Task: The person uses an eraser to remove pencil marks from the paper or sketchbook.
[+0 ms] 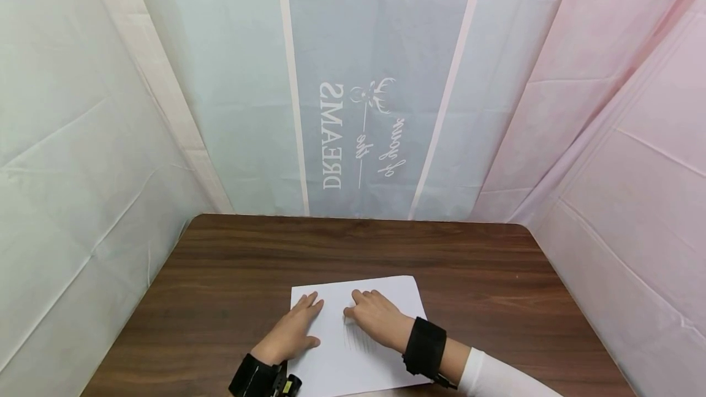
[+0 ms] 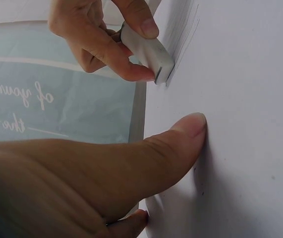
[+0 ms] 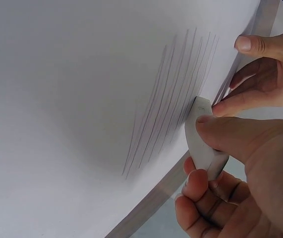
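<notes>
A sheet of white paper (image 1: 380, 366) lies on the table, with several thin pencil-like lines (image 3: 173, 94) drawn side by side on it. My right hand (image 1: 380, 318) pinches a white eraser (image 3: 203, 134) between thumb and fingers. One end of the eraser (image 2: 151, 52) touches the paper at the edge of the lines. My left hand (image 1: 292, 331) rests on the left part of the sheet, fingers spread and thumb out, holding nothing. A few dark specks (image 2: 202, 193) lie on the paper near the left thumb. In the head view the right hand hides the eraser.
The dark wood table (image 1: 242, 274) extends around the paper on all sides in view. Pale cloth hangs (image 1: 380, 29) behind it and at both sides, with printed lettering on the back one. Each wrist wears a black strap (image 1: 426, 348).
</notes>
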Demonstrator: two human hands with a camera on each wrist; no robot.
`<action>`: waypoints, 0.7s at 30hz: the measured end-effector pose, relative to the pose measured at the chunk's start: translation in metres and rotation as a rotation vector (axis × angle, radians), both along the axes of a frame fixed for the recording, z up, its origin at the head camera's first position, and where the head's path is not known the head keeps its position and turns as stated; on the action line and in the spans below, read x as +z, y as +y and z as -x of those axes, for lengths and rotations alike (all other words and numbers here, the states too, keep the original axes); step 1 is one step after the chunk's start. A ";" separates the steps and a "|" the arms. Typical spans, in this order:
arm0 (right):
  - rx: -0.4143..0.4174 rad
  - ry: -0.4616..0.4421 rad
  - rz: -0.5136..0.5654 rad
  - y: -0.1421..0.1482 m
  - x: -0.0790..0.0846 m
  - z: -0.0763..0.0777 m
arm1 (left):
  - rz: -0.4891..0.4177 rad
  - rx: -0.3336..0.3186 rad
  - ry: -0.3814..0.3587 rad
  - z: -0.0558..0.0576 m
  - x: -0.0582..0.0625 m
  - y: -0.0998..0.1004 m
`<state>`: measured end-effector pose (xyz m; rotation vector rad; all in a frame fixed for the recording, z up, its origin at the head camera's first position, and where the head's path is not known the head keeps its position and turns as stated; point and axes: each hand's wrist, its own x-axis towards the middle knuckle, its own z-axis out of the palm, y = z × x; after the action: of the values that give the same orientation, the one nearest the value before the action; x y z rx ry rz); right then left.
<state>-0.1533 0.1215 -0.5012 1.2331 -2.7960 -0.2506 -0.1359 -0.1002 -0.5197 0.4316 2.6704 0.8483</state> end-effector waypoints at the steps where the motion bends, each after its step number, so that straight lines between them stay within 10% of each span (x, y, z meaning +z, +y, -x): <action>1: 0.000 0.001 0.000 0.000 0.000 0.000 | -0.002 0.001 -0.001 0.000 0.000 0.000; 21: -0.014 -0.003 0.008 0.005 0.000 -0.001 | -0.002 0.002 0.020 -0.002 -0.001 0.001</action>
<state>-0.1527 0.1261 -0.5015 1.2130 -2.8063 -0.2393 -0.1338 -0.0993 -0.5211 0.4411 2.6892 0.8514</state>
